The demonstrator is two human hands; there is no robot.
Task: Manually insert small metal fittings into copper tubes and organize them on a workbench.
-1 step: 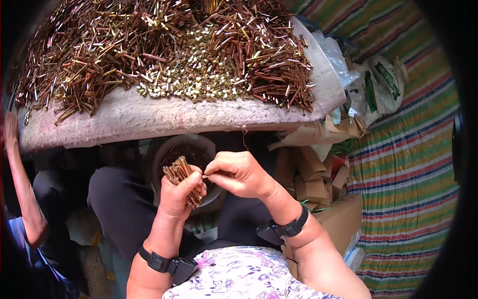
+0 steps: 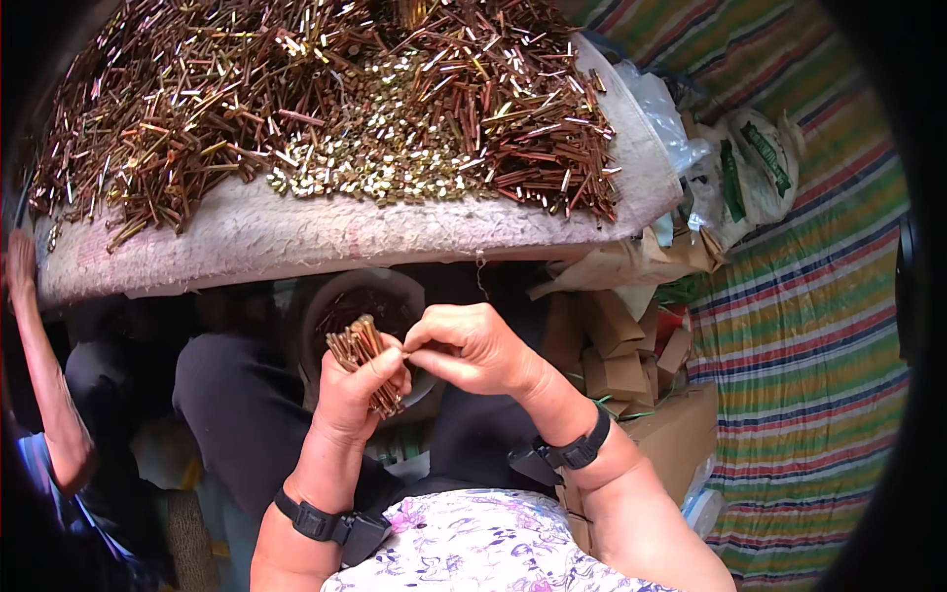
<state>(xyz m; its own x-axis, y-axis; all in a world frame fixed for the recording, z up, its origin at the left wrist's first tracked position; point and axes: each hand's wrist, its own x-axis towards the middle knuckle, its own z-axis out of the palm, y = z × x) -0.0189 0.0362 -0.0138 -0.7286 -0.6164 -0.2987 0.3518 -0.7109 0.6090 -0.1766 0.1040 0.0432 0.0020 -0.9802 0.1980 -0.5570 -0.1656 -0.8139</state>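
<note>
My left hand (image 2: 353, 395) is closed around a bundle of thin copper-coloured metal pins (image 2: 361, 353), held upright over my lap. My right hand (image 2: 472, 347) pinches at the side of the bundle with its fingertips, touching my left thumb. Both wrists wear black bands. Below the hands sits a round bowl (image 2: 335, 301) holding more dark pins. In front of me a padded white board (image 2: 296, 237) carries a big heap of long copper pins (image 2: 158, 109) and a patch of short brass-coloured caps (image 2: 380, 148).
Another person's arm (image 2: 44, 375) reaches in at the far left. Folded cardboard boxes (image 2: 617, 360) and plastic bags (image 2: 735, 168) lie at the right on a striped mat (image 2: 809, 326).
</note>
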